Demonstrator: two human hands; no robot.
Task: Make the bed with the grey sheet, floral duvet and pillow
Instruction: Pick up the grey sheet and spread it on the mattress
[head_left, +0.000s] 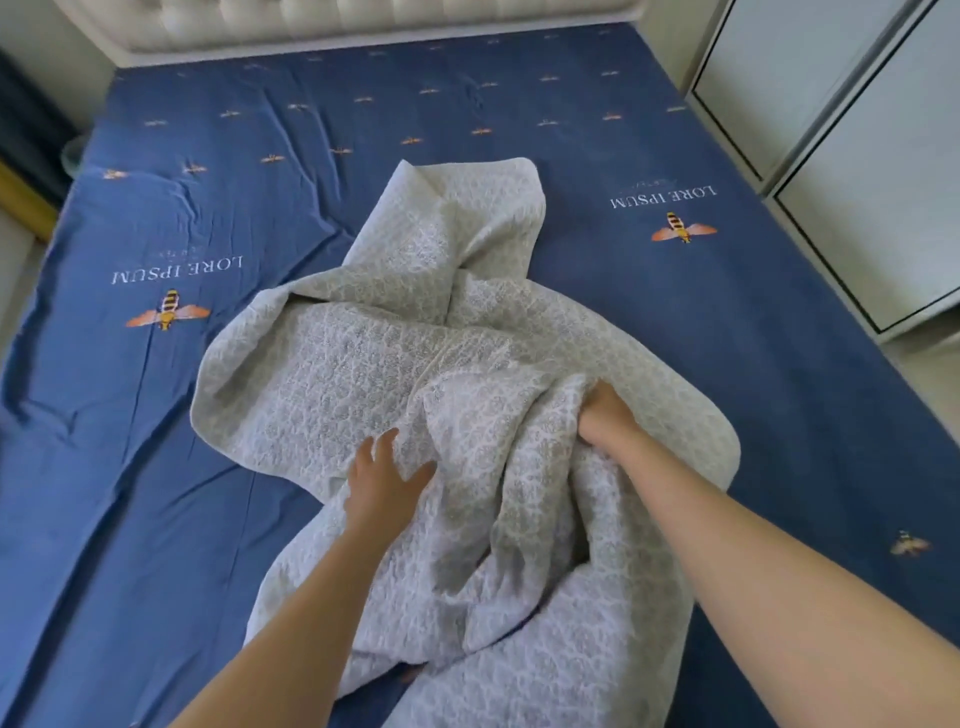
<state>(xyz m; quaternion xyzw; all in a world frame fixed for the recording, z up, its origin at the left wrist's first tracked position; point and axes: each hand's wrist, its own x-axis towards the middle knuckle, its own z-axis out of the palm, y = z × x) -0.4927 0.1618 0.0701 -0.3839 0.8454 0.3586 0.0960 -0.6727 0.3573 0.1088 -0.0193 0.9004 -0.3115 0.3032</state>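
Now the grey quilted sheet (415, 364) lies bunched in a heap on the near middle of the blue bee-print mattress cover (727, 364), one end trailing toward the padded headboard (363, 21). Her right hand (605, 415) is fisted into a fold, fingers buried in cloth, likely to lift an edge. Meanwhile the left hand (382, 480) rests flat with fingers spread, seemingly pinning the pile while she hunts for a corner.

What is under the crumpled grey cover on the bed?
The grey cover lies bunched on the blue bee-print sheet. The right hand digs into its folds, fingers hidden. Anything else beneath is covered.
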